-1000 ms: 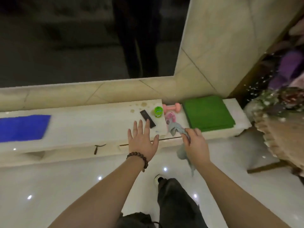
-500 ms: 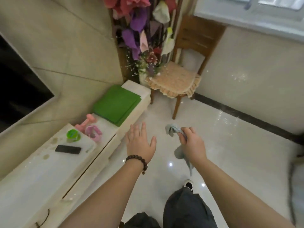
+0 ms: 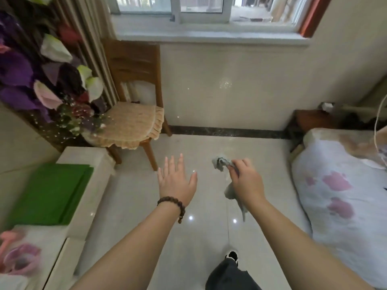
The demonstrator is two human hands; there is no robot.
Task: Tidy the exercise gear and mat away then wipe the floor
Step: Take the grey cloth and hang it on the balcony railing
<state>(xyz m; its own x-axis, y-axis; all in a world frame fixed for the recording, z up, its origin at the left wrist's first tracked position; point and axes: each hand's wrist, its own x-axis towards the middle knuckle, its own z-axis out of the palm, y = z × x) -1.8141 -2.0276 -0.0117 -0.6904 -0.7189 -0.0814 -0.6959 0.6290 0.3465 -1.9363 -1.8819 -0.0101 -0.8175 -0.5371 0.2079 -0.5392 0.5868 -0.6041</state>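
Note:
My right hand [image 3: 246,181] is closed around a grey cloth [image 3: 219,162]; one end bunches above my fingers and the other hangs below my wrist. My left hand [image 3: 177,181] is held out flat over the glossy pale floor [image 3: 201,147], fingers spread, holding nothing. A folded green mat [image 3: 50,193] lies on the low white bench [image 3: 83,155] at the left. At the bottom left corner of the bench sit a pink dumbbell [image 3: 8,237] and a pink hand grip [image 3: 21,258], both blurred.
A wooden chair [image 3: 134,122] with a beige frilled cushion stands ahead left, beside a tall bunch of artificial flowers [image 3: 52,84]. A bed with a white and pink cover [image 3: 345,197] fills the right side. A wall with a window lies ahead. My foot [image 3: 232,256] is below.
The view has swung right, from the bench and dark screen to the floor, chair, window and bed. Both hands kept their pose, the right still gripping the cloth.

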